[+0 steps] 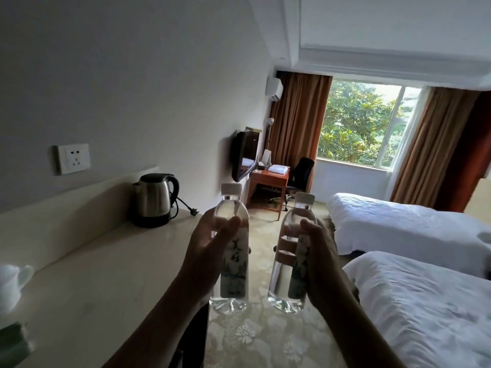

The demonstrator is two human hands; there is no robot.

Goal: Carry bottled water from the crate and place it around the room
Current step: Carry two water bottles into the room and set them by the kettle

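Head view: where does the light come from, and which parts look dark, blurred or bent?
Head view: daylight enters through the window, which is overexposed; the left hand and right hand, each holding a bottle, are backlit and dark; the kettle and counter sit in dim shade; the white cup at the left edge is blurred; the wide lens tilts and bends the walls.

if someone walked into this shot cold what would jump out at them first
Two clear water bottles held upright in the middle foreground: the left bottle in the left hand, the right bottle in the right hand. Behind them a bright window shows green trees between brown curtains. A steel kettle stands on the pale counter at left.
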